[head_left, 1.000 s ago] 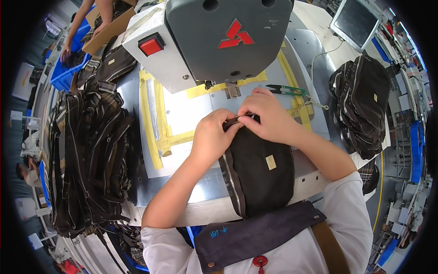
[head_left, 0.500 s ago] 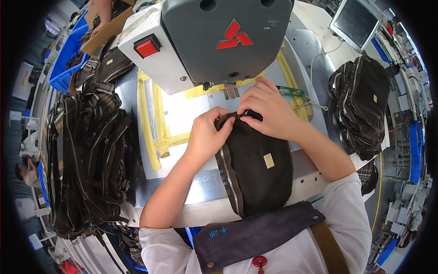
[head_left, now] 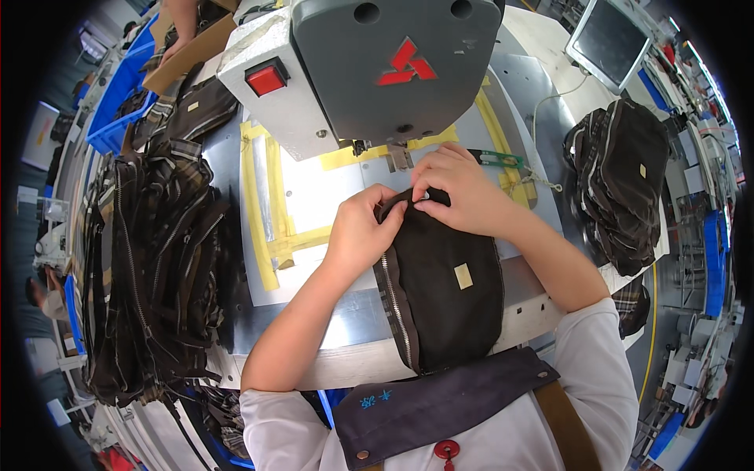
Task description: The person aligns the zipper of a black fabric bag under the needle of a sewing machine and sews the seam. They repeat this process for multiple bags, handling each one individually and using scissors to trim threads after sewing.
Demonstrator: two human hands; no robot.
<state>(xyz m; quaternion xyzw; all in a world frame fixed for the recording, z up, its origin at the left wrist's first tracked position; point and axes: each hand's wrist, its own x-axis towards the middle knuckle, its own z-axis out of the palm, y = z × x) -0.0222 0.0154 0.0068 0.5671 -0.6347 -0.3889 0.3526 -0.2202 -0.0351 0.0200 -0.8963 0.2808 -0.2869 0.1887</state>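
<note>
The left hand [head_left: 361, 229] and right hand [head_left: 463, 192] met, fingertips pinching the far edge of a dark bag [head_left: 440, 298], its body at six o'clock from them. The gathered edge could slip if either pinch weakened. Green snips [head_left: 501, 159], partly hidden at two o'clock, could snag the right hand if it swung outward. A machine head [head_left: 393, 71] overhung twelve o'clock.

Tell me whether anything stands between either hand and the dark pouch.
Nothing visible does: the left hand and right hand both pinch the dark pouch at its far end. The green snips lie beyond, not between.
</note>
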